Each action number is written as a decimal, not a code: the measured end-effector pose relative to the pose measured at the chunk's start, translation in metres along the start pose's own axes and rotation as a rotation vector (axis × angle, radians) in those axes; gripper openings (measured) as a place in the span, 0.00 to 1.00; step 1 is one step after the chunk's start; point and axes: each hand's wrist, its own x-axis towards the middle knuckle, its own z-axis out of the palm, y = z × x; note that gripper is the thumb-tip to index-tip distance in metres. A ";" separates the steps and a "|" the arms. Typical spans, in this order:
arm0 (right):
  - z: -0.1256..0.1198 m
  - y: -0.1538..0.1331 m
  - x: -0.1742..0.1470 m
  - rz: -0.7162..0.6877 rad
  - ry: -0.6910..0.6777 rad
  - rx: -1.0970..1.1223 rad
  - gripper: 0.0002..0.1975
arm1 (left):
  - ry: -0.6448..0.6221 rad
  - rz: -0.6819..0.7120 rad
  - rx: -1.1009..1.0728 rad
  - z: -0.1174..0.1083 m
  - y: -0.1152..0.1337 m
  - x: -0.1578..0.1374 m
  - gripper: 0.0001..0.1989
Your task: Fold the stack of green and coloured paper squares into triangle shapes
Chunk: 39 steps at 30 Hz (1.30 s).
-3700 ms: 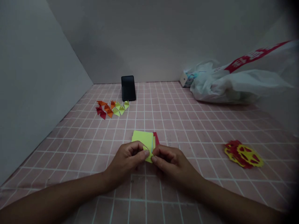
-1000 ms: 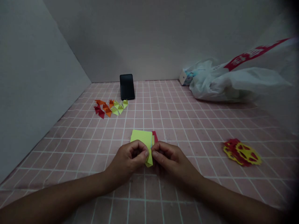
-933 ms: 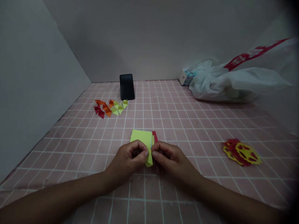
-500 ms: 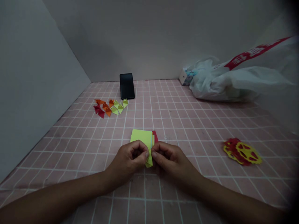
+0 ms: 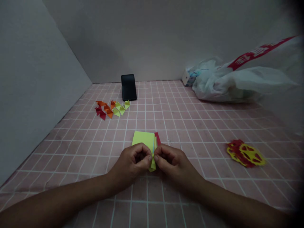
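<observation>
Between my two hands is a small folded yellow paper [image 5: 152, 165], its lower tip showing below the fingers. My left hand [image 5: 133, 161] pinches it from the left with thumb and forefinger. From the right, my right hand [image 5: 174, 161] pinches the same piece, the fingertips of both hands almost touching. Just behind the hands lies a stack of square paper [image 5: 143, 137], yellow on top, with a red sheet [image 5: 157, 138] sticking out at its right side. The fingers hide most of the folded piece and the stack's near edge.
Several small folded paper pieces [image 5: 109, 111] in red, orange and yellow lie at the back left. A black phone [image 5: 129, 87] leans behind them. Red and yellow cut-out shapes [image 5: 252, 155] lie at right. A white plastic bag [image 5: 228, 84] and a small box [image 5: 187, 77] stand back right.
Both hands keep their pinch on the folded yellow paper. The fingertips have shifted slightly, and the paper's lower tip has turned a little. The other things stay put.
</observation>
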 end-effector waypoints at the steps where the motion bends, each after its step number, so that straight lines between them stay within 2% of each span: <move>1: 0.000 0.000 0.000 0.004 -0.003 -0.001 0.07 | 0.001 0.001 0.005 0.000 0.000 0.000 0.06; 9: 0.001 -0.001 0.000 -0.020 0.031 -0.086 0.08 | -0.003 0.046 0.049 0.000 -0.002 0.000 0.06; 13: 0.002 0.000 -0.001 -0.042 0.068 -0.102 0.07 | -0.018 0.016 0.051 0.000 -0.003 0.000 0.06; 21: -0.001 -0.006 0.001 0.036 0.001 -0.038 0.09 | -0.088 -0.123 -0.136 -0.001 -0.002 0.002 0.08; 30: -0.001 -0.004 0.000 0.042 0.052 -0.014 0.10 | -0.126 -0.217 -0.244 -0.002 0.003 0.004 0.09; 39: -0.003 -0.001 0.001 0.034 0.071 0.047 0.10 | -0.162 -0.180 -0.284 -0.004 -0.003 0.003 0.10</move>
